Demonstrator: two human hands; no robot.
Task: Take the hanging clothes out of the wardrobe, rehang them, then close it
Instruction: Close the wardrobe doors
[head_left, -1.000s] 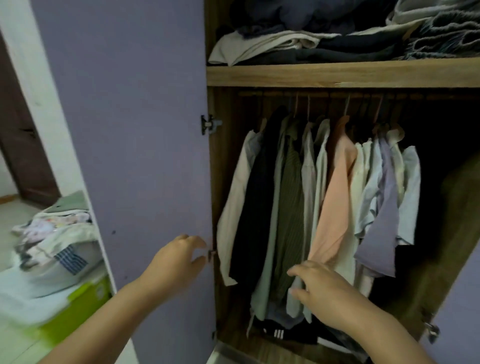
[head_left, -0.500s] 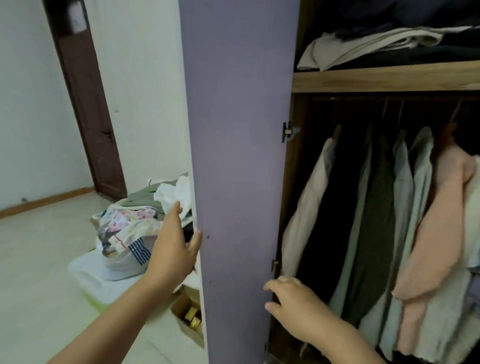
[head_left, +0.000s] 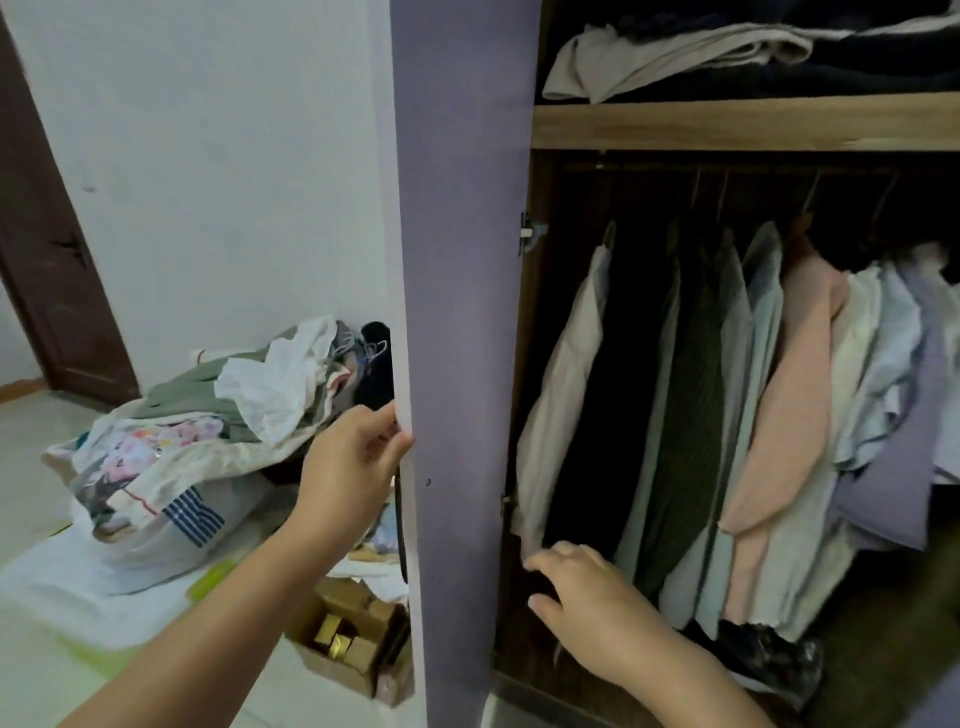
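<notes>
White wall and a laundry pile (head_left: 208, 447) off to the left. Left hand (head_left: 353, 457) grips the door (head_left: 462, 312) edge; right hand (head_left: 587, 603), fingers loose and empty, sits nearer the clothes (head_left: 727, 415) (just up-right, hanging vertically).

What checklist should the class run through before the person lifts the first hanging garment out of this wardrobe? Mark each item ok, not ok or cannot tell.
1. Purple door swung clear of the opening: ok.
2. Left hand steadying the door: ok, fingers curl round its edge.
3. Right hand free to take a hanger: ok, open, holding nothing, low in front of the clothes.
4. Hanging clothes on the rail: ok, hanger hooks show above them.
5. Hangers free to lift off: cannot tell, the rail area is dark.
6. Somewhere to set garments down: cannot tell, the clothes pile sits beside the wardrobe.
</notes>
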